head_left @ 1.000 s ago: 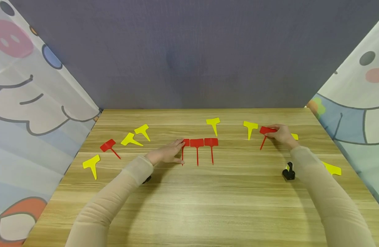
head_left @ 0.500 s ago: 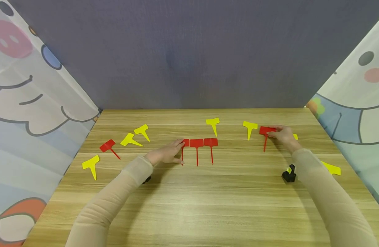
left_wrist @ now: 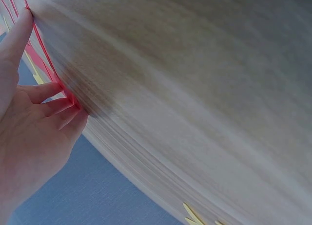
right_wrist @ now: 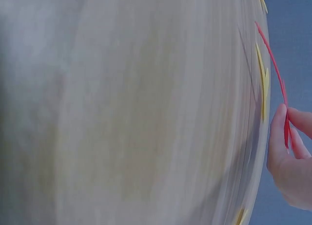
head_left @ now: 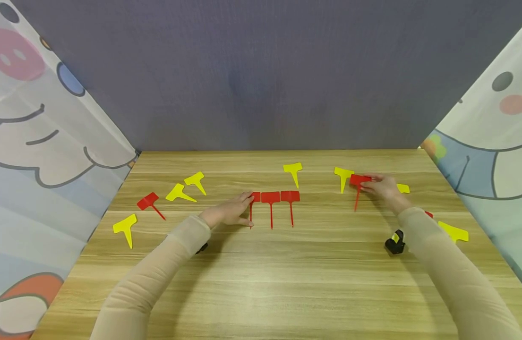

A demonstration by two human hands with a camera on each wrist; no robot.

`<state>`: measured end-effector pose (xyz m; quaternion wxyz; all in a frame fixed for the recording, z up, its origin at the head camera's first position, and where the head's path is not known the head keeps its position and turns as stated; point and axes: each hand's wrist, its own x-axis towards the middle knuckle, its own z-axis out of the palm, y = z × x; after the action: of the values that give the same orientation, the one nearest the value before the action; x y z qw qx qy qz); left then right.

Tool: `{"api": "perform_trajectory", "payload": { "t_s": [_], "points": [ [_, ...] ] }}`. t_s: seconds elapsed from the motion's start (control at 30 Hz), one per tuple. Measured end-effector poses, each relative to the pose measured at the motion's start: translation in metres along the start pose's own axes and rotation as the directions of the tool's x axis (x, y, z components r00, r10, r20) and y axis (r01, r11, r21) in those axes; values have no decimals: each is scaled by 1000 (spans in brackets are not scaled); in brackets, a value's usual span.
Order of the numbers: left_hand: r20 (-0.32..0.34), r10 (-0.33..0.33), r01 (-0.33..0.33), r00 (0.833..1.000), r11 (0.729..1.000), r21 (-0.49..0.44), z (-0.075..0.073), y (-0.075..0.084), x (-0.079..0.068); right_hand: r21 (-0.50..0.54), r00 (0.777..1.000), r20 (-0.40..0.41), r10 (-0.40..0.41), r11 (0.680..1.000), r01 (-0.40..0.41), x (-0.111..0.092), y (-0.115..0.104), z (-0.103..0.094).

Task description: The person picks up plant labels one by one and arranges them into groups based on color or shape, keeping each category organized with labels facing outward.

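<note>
Three red plant labels lie in a row at mid-table in the head view, heads away and stems toward me. My left hand point(head_left: 230, 210) rests on the leftmost red label point(head_left: 256, 196). In the left wrist view its fingertips touch that label's head and the thumb point(left_wrist: 22, 28) touches near the stem's tip. Beside it lie the middle red label point(head_left: 271, 197) and the right one point(head_left: 290, 196). My right hand point(head_left: 384, 188) pinches another red plant label point(head_left: 360, 180) by its head, raised off the table, stem pointing down. In the right wrist view thumb and finger grip this label point(right_wrist: 275, 64).
Yellow plant labels lie at left point(head_left: 125, 229), back centre point(head_left: 293, 172) and right point(head_left: 454, 231). A red label point(head_left: 148, 200) lies far left; a red piece point(head_left: 429, 214) shows beside the right sleeve. A black object point(head_left: 395, 243) is by the right forearm. A grey wall point(head_left: 261, 94) stands behind.
My right hand has lifted the red label and moved it slightly left, its stem swinging to point down. A red piece has come into view beside the right sleeve. The left hand stays put.
</note>
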<state>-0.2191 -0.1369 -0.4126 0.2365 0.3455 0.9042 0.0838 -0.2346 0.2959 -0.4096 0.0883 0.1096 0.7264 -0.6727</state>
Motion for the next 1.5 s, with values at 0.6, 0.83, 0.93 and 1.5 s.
{"api": "perform_trajectory", "payload": {
  "t_s": [0.6, 0.83, 0.93, 1.5],
  "points": [
    [0, -8, 8, 1000, 1000, -1, -1, 0, 0, -18, 995, 71, 68, 998, -67, -3, 1, 34],
    [5, -13, 13, 1000, 1000, -14, -1, 1, -1, 9, 994, 104, 30, 999, -31, -1, 5, 49],
    [1, -11, 11, 1000, 1000, -11, -2, 1, -1, -12, 991, 124, 42, 999, -40, -1, 5, 54],
    [-3, -8, 8, 1000, 1000, -20, -2, 0, -1, -37, 982, 180, 51, 998, -45, -1, 1, 81]
  ]
}}
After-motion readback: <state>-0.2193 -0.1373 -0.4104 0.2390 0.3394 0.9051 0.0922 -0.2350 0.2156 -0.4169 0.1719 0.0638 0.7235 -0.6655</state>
